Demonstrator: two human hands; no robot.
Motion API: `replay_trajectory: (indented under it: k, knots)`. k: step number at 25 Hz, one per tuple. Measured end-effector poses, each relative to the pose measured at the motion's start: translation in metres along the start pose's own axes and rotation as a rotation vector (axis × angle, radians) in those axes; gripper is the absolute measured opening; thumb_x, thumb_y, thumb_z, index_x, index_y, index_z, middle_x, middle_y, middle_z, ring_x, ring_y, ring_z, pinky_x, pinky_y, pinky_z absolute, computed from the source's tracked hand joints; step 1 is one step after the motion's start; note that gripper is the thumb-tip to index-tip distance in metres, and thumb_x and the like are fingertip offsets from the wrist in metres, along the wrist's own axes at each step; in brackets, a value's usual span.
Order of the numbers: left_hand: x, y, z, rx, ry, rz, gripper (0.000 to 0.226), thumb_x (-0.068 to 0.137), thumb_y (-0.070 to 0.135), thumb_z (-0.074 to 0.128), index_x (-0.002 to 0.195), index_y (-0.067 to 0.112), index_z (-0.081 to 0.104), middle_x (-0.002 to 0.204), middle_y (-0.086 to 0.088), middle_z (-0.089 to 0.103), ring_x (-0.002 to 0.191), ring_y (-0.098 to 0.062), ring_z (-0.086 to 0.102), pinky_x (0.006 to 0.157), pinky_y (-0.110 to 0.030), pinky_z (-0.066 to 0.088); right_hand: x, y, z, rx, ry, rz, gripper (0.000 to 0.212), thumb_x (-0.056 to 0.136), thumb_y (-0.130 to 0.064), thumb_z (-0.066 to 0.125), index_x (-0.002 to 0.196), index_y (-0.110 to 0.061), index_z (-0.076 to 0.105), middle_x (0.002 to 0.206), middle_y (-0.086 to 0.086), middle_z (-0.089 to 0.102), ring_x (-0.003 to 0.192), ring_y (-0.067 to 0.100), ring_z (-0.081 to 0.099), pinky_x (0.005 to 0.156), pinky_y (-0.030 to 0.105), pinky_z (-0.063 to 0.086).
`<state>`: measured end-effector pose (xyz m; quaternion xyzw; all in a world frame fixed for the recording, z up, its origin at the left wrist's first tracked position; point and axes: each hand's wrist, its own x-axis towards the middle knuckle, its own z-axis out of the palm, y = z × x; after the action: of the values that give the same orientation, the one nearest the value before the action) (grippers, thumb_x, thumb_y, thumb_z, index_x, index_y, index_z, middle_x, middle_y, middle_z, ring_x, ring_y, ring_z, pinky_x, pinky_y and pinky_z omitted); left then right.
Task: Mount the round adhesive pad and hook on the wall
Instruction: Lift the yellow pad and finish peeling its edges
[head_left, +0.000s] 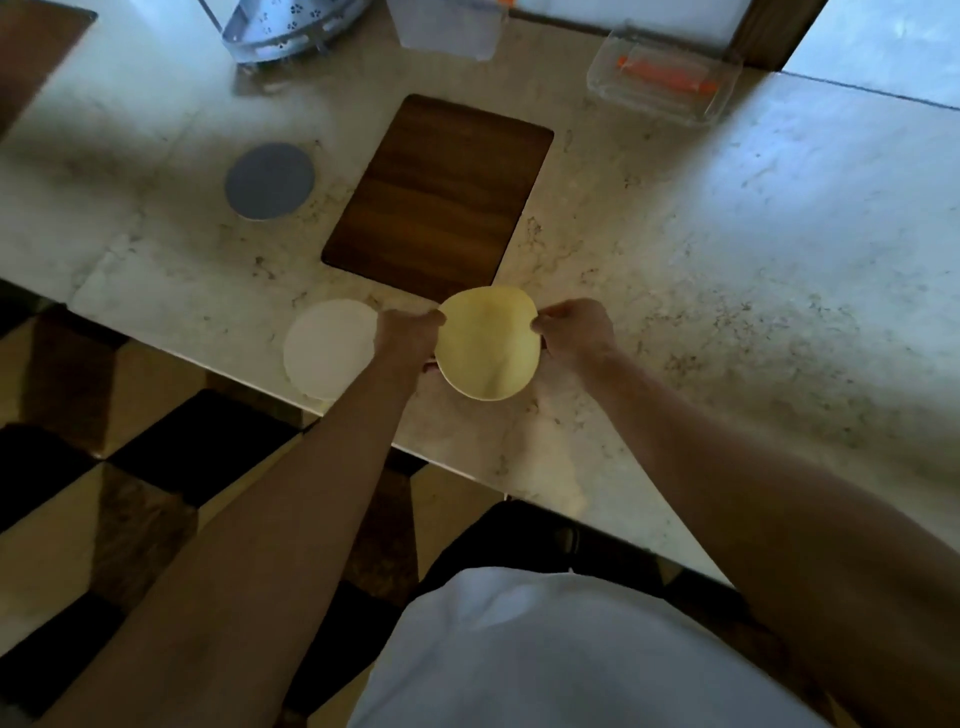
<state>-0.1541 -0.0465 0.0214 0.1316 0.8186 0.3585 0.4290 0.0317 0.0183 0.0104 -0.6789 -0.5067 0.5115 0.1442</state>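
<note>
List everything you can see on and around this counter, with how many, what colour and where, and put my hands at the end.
yellow round pad: one, pale yellow, held above the counter's near edge
white round disc: one, white, flat at the near edge, left of the yellow pad
grey round disc: one, grey, flat on the counter, left of the board
wooden board: one, dark brown, centre of the counter
clear container: one, transparent with orange items inside, far right
metal rack: one, silver, perforated, far left
translucent tub: one, frosted, far centre
marble counter: one, cream, speckled
left hand: gripping the pad's left edge
right hand: gripping the pad's right edge
</note>
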Motion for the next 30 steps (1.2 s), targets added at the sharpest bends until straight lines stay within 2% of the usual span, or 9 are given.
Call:
replay_trajectory:
  k: [2,4,7,11,13,17,22,26,30]
  knots:
    - [-0.015,-0.010,-0.020,-0.011,0.013,-0.009,0.030,0.084,0.019,0.069,0.104,-0.003,0.063,0.096,-0.022,0.066,0.080,-0.037,0.067,0.059,-0.042,0.058,-0.018,0.003,0.010,-0.017,-0.024,-0.024,0.021,0.076,-0.016,0.066,0.092,-0.010,0.077,0.087,0.014,0.075,0.076,0.028,0.071,0.067,0.038,0.061]
    - [-0.027,-0.020,-0.043,-0.037,0.039,-0.018,0.022,0.084,0.014,0.069,0.097,-0.002,0.062,0.094,-0.022,0.066,0.079,-0.036,0.067,0.067,-0.048,0.060,-0.036,0.003,0.026,-0.047,-0.049,-0.070,0.024,0.072,-0.015,0.063,0.090,-0.002,0.074,0.086,0.021,0.073,0.080,0.037,0.069,0.068,0.049,0.059]
    - [-0.031,-0.038,-0.075,-0.061,0.058,-0.048,0.010,0.081,0.007,0.070,0.079,0.004,0.061,0.092,-0.020,0.065,0.081,-0.035,0.065,0.057,-0.040,0.056,-0.057,-0.001,0.054,-0.056,-0.088,-0.104,0.024,0.073,-0.017,0.064,0.089,-0.001,0.073,0.085,0.020,0.073,0.080,0.035,0.070,0.072,0.049,0.059]
    - [-0.016,-0.052,-0.111,-0.092,0.070,-0.048,0.007,0.077,-0.001,0.069,0.074,0.004,0.065,0.082,-0.018,0.068,0.073,-0.032,0.067,0.042,-0.029,0.052,-0.067,-0.014,0.086,-0.062,-0.104,-0.146,0.020,0.077,-0.014,0.065,0.085,0.003,0.072,0.084,0.023,0.073,0.080,0.037,0.069,0.074,0.054,0.057]
    - [0.002,-0.055,-0.129,-0.104,0.062,-0.036,0.006,0.077,-0.003,0.067,0.075,0.003,0.066,0.080,-0.018,0.068,0.073,-0.034,0.068,0.043,-0.030,0.053,-0.065,-0.023,0.104,-0.080,-0.098,-0.172,0.021,0.078,-0.013,0.064,0.083,0.007,0.070,0.086,0.028,0.070,0.083,0.041,0.067,0.075,0.056,0.055]
    - [0.051,-0.045,-0.167,-0.075,-0.016,-0.006,0.008,0.080,-0.003,0.065,0.076,0.003,0.065,0.078,-0.017,0.067,0.069,-0.032,0.067,0.048,-0.035,0.055,-0.057,-0.049,0.148,-0.053,-0.009,-0.110,0.017,0.077,-0.015,0.066,0.079,0.001,0.073,0.083,0.019,0.073,0.082,0.032,0.068,0.079,0.046,0.057]
    - [0.109,-0.035,-0.212,-0.036,-0.138,0.021,0.003,0.081,-0.001,0.063,0.082,0.000,0.066,0.080,-0.019,0.067,0.071,-0.033,0.068,0.068,-0.047,0.059,-0.051,-0.077,0.206,-0.096,0.078,-0.015,0.016,0.081,-0.022,0.063,0.072,-0.010,0.071,0.074,0.006,0.070,0.074,0.022,0.065,0.057,0.025,0.044]
    - [0.132,-0.035,-0.226,0.019,-0.220,0.013,0.009,0.084,-0.003,0.062,0.093,-0.005,0.065,0.076,-0.017,0.065,0.065,-0.030,0.066,0.061,-0.038,0.055,-0.049,-0.081,0.231,-0.156,0.152,0.066,0.023,0.081,-0.024,0.062,0.060,-0.016,0.062,0.065,0.001,0.062,0.071,0.022,0.059,0.064,0.029,0.043]
    - [0.147,-0.045,-0.228,0.020,-0.284,-0.005,0.009,0.086,-0.006,0.062,0.079,0.000,0.062,0.074,-0.019,0.065,0.062,-0.030,0.067,0.048,-0.034,0.056,-0.043,-0.079,0.245,-0.224,0.173,0.109,0.026,0.082,-0.025,0.061,0.057,-0.018,0.057,0.062,-0.001,0.057,0.072,0.025,0.063,0.060,0.026,0.036]
